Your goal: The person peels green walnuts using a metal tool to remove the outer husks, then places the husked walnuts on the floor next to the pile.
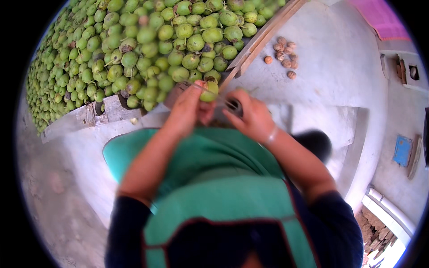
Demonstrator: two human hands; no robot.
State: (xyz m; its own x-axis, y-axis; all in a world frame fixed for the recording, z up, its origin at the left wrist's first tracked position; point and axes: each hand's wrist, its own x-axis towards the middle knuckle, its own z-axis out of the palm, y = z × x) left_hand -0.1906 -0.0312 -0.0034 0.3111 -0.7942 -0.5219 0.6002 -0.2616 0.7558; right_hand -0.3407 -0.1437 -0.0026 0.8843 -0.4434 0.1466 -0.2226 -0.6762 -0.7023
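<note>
My left hand (189,106) is closed around a green-husked walnut (209,92), held up at the edge of the heap. Part of its husk looks cut, with a paler, yellowish patch. In my right hand (255,118) is a knife with a dark handle (234,107); its thin blade points left to the walnut and is blurred. Whether the blade is in the husk or only against it, I cannot tell. Both hands are above the lap of my green apron (214,147). Right beyond them lies a large heap of green-husked walnuts (129,58).
Wooden boards (263,38) and a weathered plank (85,117) hold the heap in. Several brown, husked walnuts (286,63) lie on the pale floor at the far right. Near the right rim are a blue rectangular object (402,151) and a pink cloth (384,20).
</note>
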